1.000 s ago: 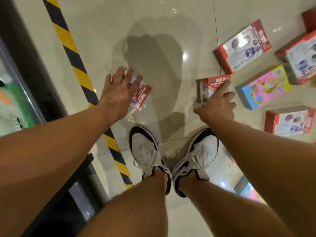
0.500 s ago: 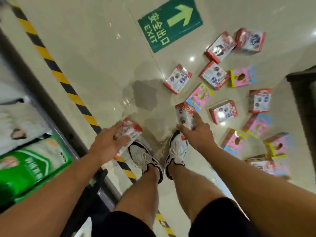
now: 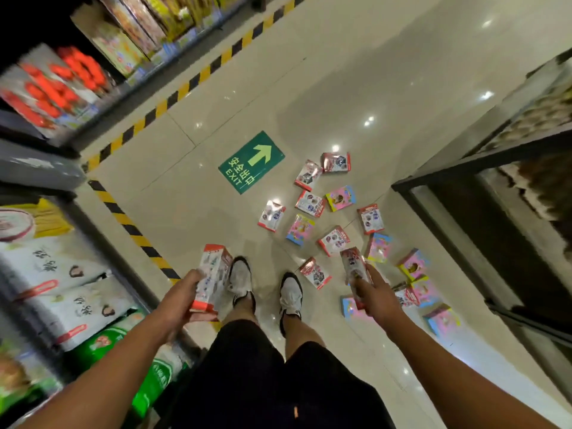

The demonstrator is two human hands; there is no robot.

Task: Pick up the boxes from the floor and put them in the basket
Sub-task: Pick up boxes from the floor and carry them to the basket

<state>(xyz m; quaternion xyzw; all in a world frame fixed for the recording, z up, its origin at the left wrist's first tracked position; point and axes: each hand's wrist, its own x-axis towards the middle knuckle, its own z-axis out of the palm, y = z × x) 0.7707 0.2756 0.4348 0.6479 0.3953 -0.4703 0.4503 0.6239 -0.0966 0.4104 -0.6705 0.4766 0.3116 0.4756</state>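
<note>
My left hand [image 3: 182, 297] grips a red-and-white toy box [image 3: 212, 275], lifted off the floor in front of my left shoe. My right hand [image 3: 373, 292] holds a second red-and-white box [image 3: 354, 267] upright, above the scattered pile. Several more boxes lie on the tiled floor to the right of my feet, among them a red one [image 3: 315, 273] by my right shoe, a red one [image 3: 271, 215] farther out and a pink one [image 3: 340, 198]. No basket is in view.
Shelves with bagged goods [image 3: 62, 274] run along the left, edged by a yellow-and-black floor stripe [image 3: 136, 233]. A dark shelf unit [image 3: 483, 193] stands at the right. A green exit sign [image 3: 251, 162] is stuck on the floor ahead. My shoes [image 3: 241, 280] stand mid-aisle.
I have straightened up from a crouch. Both hands have lifted their boxes off the floor, and the view now takes in the whole aisle.
</note>
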